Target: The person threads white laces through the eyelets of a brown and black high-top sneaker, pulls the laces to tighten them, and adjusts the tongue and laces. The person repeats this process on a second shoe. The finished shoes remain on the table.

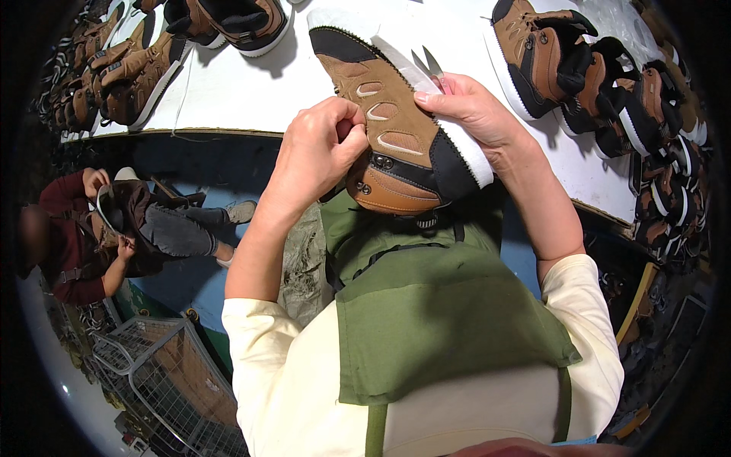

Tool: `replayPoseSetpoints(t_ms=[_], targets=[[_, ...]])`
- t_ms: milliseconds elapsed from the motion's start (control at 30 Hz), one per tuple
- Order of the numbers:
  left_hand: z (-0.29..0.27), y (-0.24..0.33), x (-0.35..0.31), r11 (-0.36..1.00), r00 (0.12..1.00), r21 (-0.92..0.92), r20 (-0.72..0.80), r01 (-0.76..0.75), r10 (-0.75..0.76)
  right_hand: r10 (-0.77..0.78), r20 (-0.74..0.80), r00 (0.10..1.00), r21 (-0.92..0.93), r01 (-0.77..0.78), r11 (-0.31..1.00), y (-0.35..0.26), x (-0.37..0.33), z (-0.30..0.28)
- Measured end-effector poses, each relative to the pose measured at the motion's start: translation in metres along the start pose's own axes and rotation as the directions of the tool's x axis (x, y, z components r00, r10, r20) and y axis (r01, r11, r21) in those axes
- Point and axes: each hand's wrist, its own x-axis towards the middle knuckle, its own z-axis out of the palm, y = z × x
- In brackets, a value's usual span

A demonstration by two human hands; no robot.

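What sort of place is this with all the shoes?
It looks like a shoe workshop or factory. Matching brown-and-black shoes crowd the white table, and the person's right hand holds another shoe together with scissors.

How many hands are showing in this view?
4: the wearer's left hand and right hand, both at the brown shoe; a co-worker's upper hand and lower hand, at picture left.

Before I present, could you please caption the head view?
Right hand holding scissors and a brown hiking shoe, left hand at its side, near similar shoes on a white table.
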Motion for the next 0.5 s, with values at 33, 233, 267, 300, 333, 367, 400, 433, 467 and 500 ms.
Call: replayPoseSetpoints(t_ms=[33, 233, 267, 300, 333, 367, 400, 433, 467, 500], targets=[[-0.0008, -0.0005, 0.0003, 0.999, 1.0, -0.024, 0.015, 0.026, -0.026, 0.001, -0.002, 1.0, -0.005, -0.001, 1.0, -0.0001, 0.0, 0.0002], [-0.0058, -0.0019, 0.0027, 0.984, 0.988, -0.115, 0.087, 0.137, -0.127, -0.01, -0.002, 1.0, -0.009, 0.01, 1.0, 0.0006, 0.0002, 0.0005], [-0.0061, -0.0023, 0.0035, 0.982, 0.987, -0.12, 0.094, 0.143, -0.132, -0.015, -0.006, 1.0, -0.004, 0.015, 1.0, 0.001, 0.0002, 0.0008], [-0.0064, -0.0024, 0.0037, 0.981, 0.985, -0.124, 0.102, 0.15, -0.138, -0.013, -0.004, 1.0, -0.007, 0.013, 1.0, 0.0013, 0.0005, 0.0005], [-0.0064, -0.0017, 0.0035, 0.979, 0.986, -0.14, 0.087, 0.151, -0.14, -0.011, -0.001, 1.0, -0.011, 0.011, 1.0, 0.0015, 0.0011, -0.0002], [-0.0061, -0.0005, 0.0033, 0.976, 0.987, -0.155, 0.073, 0.151, -0.142, -0.009, 0.002, 1.0, -0.015, 0.009, 1.0, 0.0016, 0.0012, -0.0004], [-0.006, 0.0002, 0.0032, 0.974, 0.988, -0.17, 0.059, 0.151, -0.143, -0.01, -0.006, 1.0, -0.011, 0.01, 1.0, 0.0015, 0.0009, 0.0004], [-0.0061, -0.0007, 0.0028, 0.975, 0.989, -0.165, 0.051, 0.145, -0.139, -0.011, -0.013, 1.0, -0.008, 0.011, 1.0, 0.0011, 0.0004, 0.0019], [-0.0061, -0.0027, 0.0022, 0.977, 0.99, -0.161, 0.043, 0.139, -0.134, -0.012, -0.021, 1.0, -0.004, 0.012, 1.0, 0.0009, -0.0001, 0.0027], [-0.0061, -0.0045, 0.0014, 0.979, 0.991, -0.156, 0.034, 0.133, -0.129, -0.01, -0.02, 1.0, -0.001, 0.01, 1.0, 0.0011, -0.0002, 0.0028]])
